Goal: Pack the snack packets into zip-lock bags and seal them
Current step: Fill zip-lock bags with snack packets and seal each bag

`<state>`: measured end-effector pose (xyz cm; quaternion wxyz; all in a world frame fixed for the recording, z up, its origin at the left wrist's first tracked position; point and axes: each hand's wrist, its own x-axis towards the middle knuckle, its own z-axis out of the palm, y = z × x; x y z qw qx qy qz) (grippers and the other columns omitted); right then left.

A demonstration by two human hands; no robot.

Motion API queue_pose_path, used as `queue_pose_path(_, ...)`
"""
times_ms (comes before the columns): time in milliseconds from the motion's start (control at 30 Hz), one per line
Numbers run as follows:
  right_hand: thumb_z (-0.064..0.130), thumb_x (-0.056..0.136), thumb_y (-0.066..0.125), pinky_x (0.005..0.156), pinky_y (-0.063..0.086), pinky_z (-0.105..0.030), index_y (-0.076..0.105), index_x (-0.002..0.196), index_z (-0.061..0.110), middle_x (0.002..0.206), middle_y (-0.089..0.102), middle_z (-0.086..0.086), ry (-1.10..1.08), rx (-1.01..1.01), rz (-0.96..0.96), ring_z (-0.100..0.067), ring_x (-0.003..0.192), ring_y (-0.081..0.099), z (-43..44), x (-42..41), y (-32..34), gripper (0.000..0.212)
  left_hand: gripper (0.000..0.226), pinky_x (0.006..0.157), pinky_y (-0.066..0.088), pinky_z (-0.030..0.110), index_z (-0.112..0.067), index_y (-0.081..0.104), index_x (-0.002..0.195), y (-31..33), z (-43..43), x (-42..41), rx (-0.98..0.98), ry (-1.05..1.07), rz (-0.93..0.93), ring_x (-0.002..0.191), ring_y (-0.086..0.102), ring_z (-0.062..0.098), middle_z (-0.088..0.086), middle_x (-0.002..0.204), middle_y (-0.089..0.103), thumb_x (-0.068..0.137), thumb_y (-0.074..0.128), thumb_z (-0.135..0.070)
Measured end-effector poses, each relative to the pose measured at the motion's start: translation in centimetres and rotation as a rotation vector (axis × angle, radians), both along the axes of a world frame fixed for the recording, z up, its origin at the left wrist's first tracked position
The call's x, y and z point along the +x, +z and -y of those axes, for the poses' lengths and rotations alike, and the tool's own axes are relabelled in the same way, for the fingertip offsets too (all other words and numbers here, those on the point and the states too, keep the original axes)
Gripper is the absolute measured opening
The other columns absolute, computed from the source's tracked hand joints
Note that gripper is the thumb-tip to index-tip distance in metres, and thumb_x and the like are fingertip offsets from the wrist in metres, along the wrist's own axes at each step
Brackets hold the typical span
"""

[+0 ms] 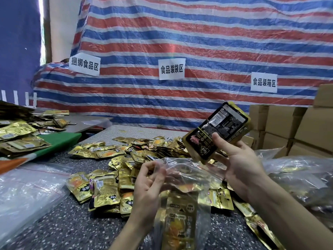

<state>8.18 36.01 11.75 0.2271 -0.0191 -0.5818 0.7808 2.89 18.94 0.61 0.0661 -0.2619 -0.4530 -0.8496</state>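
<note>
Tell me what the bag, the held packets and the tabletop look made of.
Zip-lock bag: thin clear plastic film, glossy; see-through, crinkled.
Packets in the right hand: likely metallised foil laminate; gold glare on edges, printed black back.
Tabletop: speckled grey, stone or terrazzo look; could be laminate.

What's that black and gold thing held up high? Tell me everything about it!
It looks like a small stack of snack packets: shiny gold foil at the edges, the facing side black with small print and a white label. It is tilted in the air, top leaning right, just above the clear zip-lock bag. The right hand grips its lower end, thumb pressed on the front.
</note>
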Motion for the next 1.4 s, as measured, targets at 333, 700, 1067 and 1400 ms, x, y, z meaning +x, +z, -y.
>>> queue_pose_path(333,0.011,0.064,0.082,0.073,0.054,-0.071,0.059,0.112,0.013,0.100,0.077,-0.014,0.239,0.189,0.289,-0.037,0.086,0.074,-0.9,0.9,-1.1,0.053,0.033,0.056,0.059,0.032,-0.003,0.047,0.113,0.0,0.0,-0.1,0.003,0.068,0.033,0.072,0.073,0.031,0.019,0.087,0.074,0.088,0.057,-0.022)
queue_pose_path(700,0.006,0.061,0.084,0.061,0.061,-0.036,0.061,0.111,-0.003,0.100,0.076,-0.021,0.322,0.396,0.252,-0.032,0.086,0.075,-2.9,2.1,0.3,0.056,0.032,0.071,0.059,0.044,-0.031,0.066,0.100,1.7,0.4,0.7,-0.065,0.032,0.005,0.075,0.067,0.036,0.029,0.095,0.067,0.069,0.073,-0.038)
queue_pose_path(1067,0.015,0.052,0.093,0.077,0.057,-0.018,0.075,0.107,0.015,0.099,0.079,0.000,0.390,0.911,0.209,-0.012,0.095,0.074,-3.2,5.0,2.6,0.058,0.045,0.072,0.062,0.043,-0.028,0.070,0.109,5.3,1.4,2.0,-0.370,0.117,-0.184,0.075,0.067,0.025,0.007,0.082,0.062,0.096,0.049,0.009)
queue_pose_path(1400,0.035,0.074,0.080,0.094,0.055,-0.046,0.077,0.079,0.026,0.100,0.075,0.018,0.321,1.283,-0.035,-0.004,0.099,0.069,-2.7,7.1,4.0,0.011,0.040,0.064,0.044,0.024,-0.019,0.067,0.076,9.5,4.4,4.2,-0.958,0.201,-0.449,0.072,0.060,0.011,-0.003,0.075,0.065,0.083,0.052,-0.056)
